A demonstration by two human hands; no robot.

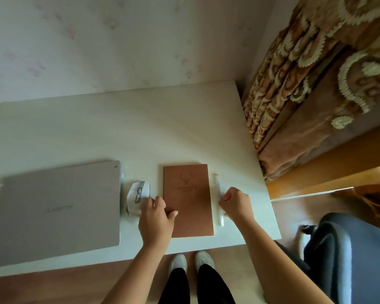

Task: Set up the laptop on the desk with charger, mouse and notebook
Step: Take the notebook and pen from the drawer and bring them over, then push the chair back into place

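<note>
Four items lie on the white desk: closed laptop lower left, mouse, brown notebook centre, white pen. Left hand rests fingers loosely curled on the notebook's left edge; right hand is clenched beside the pen, grasp unclear.

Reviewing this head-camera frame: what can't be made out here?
- Charger: none identifiable; laptop left side is cut off by the frame edge.
- Mouse: near side hidden by left hand.
- Pen: middle hidden by right hand.
- Notebook: cover text blurred.
</note>
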